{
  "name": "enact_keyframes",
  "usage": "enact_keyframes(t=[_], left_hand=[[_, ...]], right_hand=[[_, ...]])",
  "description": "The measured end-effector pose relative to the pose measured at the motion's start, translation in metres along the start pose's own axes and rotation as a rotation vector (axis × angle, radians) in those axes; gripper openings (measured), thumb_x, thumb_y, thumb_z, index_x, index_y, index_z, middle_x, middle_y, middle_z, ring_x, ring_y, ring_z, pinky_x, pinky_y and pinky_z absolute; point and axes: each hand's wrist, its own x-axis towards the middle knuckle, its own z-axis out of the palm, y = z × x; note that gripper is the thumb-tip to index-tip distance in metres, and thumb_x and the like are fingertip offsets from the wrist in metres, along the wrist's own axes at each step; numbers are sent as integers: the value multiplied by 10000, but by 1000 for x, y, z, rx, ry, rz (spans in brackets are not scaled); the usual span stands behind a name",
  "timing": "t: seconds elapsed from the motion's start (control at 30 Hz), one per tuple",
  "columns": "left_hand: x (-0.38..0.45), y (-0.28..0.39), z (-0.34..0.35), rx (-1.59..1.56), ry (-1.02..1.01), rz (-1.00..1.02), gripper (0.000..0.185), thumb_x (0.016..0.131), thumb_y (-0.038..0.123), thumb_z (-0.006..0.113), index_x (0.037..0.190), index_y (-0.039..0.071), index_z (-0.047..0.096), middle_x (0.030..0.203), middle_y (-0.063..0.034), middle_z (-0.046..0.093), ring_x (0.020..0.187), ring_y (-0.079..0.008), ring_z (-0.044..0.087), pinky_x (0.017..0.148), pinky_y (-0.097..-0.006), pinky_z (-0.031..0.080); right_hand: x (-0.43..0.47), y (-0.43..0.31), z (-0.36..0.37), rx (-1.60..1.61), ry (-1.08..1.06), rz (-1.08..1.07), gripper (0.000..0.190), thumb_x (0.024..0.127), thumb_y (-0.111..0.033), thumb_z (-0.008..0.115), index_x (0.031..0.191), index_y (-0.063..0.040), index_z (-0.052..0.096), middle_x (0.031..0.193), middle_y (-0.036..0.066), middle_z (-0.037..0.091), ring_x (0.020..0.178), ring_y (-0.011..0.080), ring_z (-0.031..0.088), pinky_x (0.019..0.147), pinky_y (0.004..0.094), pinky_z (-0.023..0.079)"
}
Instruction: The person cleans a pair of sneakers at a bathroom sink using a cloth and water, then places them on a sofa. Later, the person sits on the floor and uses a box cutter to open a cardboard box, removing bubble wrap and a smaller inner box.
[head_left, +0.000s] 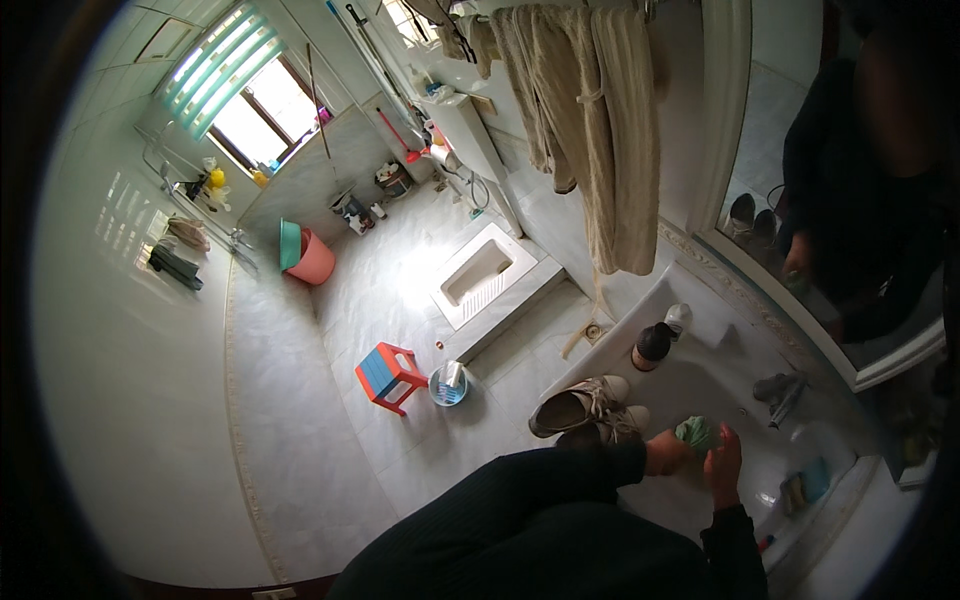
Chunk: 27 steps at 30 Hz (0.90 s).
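Note:
My left hand (668, 454) holds a crumpled green cloth (695, 433) over the white washbasin (701, 382). My right hand (723, 463) is raised just beside the cloth, fingers apart; whether a fingertip touches the cloth cannot be told. A pair of worn lace-up shoes (577, 409) sits on the basin's near rim, left of my left hand. Beyond them, on the basin, stand a dark-capped bottle (651, 346) and a white bottle (678, 319). A metal faucet (784, 397) is at the basin's far side.
A mirror (832, 225) hangs above the basin. A blue item (814, 480) lies at its right end. Brown towelling (622, 150) hangs at the back. On the tiled floor are a red-and-blue stool (386, 375), a small basket (448, 390), a squat toilet (484, 274) and pink and teal tubs (313, 259).

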Motion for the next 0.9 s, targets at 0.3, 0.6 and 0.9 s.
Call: enact_keyframes(t=[0.3, 0.6, 0.9], left_hand=[[40, -9, 17, 1252, -807, 251, 172, 939, 183, 570, 1046, 61, 626, 826, -35, 601, 725, -150, 603, 578, -328, 493], [36, -13, 70, 1943, -134, 460, 256, 855, 156, 609, 1093, 65, 576, 1015, -168, 677, 917, -334, 681, 748, -411, 553], [16, -16, 86, 1976, -15, 757, 409, 820, 164, 648, 1172, 2, 516, 879, -158, 693, 834, -361, 693, 684, -451, 555]], right_hand=[[-28, -70, -56, -162, 137, -481, 499, 757, -17, 693, 1216, -39, 497, 1167, 188, 546, 1056, 373, 579, 866, 440, 511], [-46, -74, -61, -266, 99, -85, 256, 711, -139, 744, 874, -43, 571, 750, 163, 637, 724, 388, 643, 641, 443, 523], [-64, -37, -48, -288, 51, -34, 210, 691, -191, 752, 798, -52, 635, 739, 152, 669, 755, 357, 671, 678, 441, 529]])
